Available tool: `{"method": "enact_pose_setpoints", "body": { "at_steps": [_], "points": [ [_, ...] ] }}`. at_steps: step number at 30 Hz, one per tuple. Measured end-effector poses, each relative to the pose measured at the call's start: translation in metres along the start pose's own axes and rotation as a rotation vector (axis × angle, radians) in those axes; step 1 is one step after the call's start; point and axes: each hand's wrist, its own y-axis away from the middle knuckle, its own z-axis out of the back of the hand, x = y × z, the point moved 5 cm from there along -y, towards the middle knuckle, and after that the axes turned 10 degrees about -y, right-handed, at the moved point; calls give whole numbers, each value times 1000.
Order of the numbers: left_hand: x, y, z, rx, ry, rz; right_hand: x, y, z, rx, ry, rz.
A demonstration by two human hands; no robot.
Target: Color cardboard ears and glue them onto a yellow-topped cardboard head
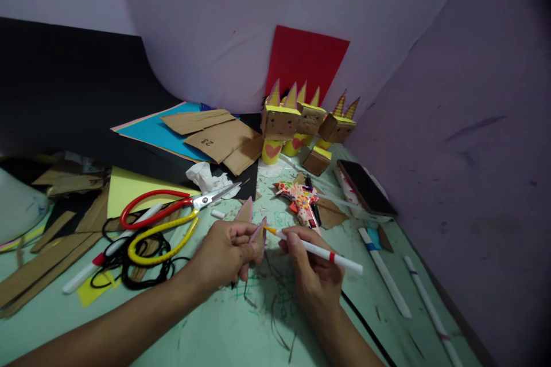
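Observation:
Pinched in my left hand (230,253) is a small pointed cardboard piece (259,239) with a purple edge. My right hand (316,266) grips a white marker (321,251) with a red band, and its orange tip touches or nearly touches the cardboard piece. Just behind the left fingers stands a second purple-edged cardboard point (245,211); whether that hand also holds it I cannot tell. Beyond my hands lies a flower-patterned glue gun (301,200). To the left are scissors (193,203) with one red and one yellow handle, blades apart.
Cardboard box figures (280,121) with pointed ears stand at the back. A phone (365,186) and white markers (385,272) lie on the right. Black cord (144,258), cardboard strips (47,266) and crumpled tissue (210,179) are at left. A red sheet (306,63) leans on the wall.

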Motion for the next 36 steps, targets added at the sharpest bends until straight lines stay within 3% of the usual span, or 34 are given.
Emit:
{"method": "enact_pose_setpoints", "body": {
  "at_steps": [9, 16, 25, 31, 36],
  "points": [
    [0, 0, 0, -13, 17, -5, -2, 2, 0, 12, 3, -82],
    [1, -2, -1, -12, 17, -17, 1, -1, 0, -3, -10, 5],
    [-1, -1, 0, -17, 20, -23, -4, -2, 1, -1, 7, -11],
    [-3, 1, 0, -51, 10, 59, 1, 0, -7, 114, 28, 5],
    [-6, 2, -1, -35, 14, 39, 1, -1, -4, 42, 20, 13]
  ]
}}
